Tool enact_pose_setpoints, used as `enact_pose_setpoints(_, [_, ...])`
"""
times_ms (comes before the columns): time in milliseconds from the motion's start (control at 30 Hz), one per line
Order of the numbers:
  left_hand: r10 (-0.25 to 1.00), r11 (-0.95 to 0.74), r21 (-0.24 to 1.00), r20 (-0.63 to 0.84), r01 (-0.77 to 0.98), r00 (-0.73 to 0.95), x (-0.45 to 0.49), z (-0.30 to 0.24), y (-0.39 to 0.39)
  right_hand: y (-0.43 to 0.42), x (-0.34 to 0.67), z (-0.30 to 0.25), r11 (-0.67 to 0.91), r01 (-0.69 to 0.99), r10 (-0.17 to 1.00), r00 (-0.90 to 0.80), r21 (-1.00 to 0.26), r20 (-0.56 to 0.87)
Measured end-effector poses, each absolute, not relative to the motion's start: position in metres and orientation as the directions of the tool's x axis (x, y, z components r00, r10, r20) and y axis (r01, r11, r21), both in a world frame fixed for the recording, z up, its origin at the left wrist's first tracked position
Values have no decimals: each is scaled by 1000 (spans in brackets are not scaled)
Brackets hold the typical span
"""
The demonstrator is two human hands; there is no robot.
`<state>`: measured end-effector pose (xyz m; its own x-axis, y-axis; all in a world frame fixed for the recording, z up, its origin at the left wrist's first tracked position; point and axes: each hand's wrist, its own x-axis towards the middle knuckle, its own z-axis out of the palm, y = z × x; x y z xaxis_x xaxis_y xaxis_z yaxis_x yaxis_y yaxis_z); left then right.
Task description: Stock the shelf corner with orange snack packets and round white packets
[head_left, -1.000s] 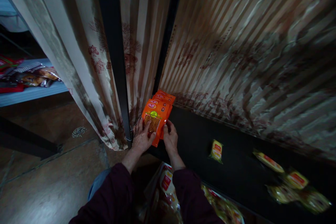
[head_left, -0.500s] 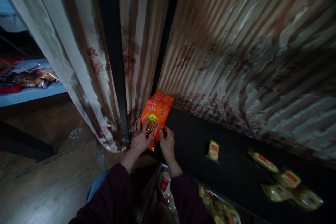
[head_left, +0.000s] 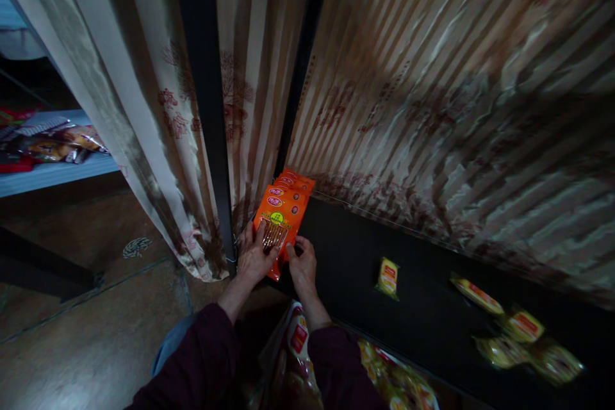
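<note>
A stack of orange snack packets (head_left: pixel 282 210) with clear windows showing brown sticks lies at the left end of a black shelf (head_left: pixel 346 237), overlapping like steps. On the front packet's left edge rests my left hand (head_left: pixel 253 261), its thumb across the window and its fingers along the side. My right hand (head_left: pixel 302 267) grips the lower right edge, thumb on top and fingers curled beside it. The packet's underside is hidden.
Small yellow wrapped cakes (head_left: pixel 387 277) lie along the shelf, several grouped at the right (head_left: pixel 523 327). Below stand bags of packaged food (head_left: pixel 394 375). A patterned curtain (head_left: pixel 408 77) hangs behind, and a dark post (head_left: pixel 204 96) rises at left. Another shelf (head_left: pixel 57 176) holds snacks.
The view has shifted slightly. Both hands keep their places on the front orange packet, which sits a little lower against the ones behind it.
</note>
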<state>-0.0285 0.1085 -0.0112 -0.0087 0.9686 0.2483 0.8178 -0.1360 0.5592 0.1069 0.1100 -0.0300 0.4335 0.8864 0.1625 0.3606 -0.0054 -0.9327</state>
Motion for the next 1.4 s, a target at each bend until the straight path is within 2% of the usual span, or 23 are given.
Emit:
enact_pose_setpoints(400, [970, -130, 599, 242, 790, -24, -27, -13, 109, 111, 110, -41, 29, 287, 894, 421, -958, 153])
enact_pose_setpoints(600, [959, -124, 564, 280, 816, -48, -23, -18, 108, 108, 107, -35, 37, 340, 903, 391, -940, 177])
enact_pose_setpoints(767, [954, -120, 553, 295, 824, -60, -21, -17, 105, 107, 102, -27, 17, 440, 859, 453, -898, 238])
enact_pose_setpoints(1267, [960, -99, 546, 271, 832, -64, -21, -11, 106, 104, 106, -25, 83, 382, 872, 419, -921, 252])
enact_pose_setpoints(1400, [959, -98, 537, 275, 838, -64, -21, -9, 107, 106, 109, -25, 72, 427, 871, 413, -901, 266])
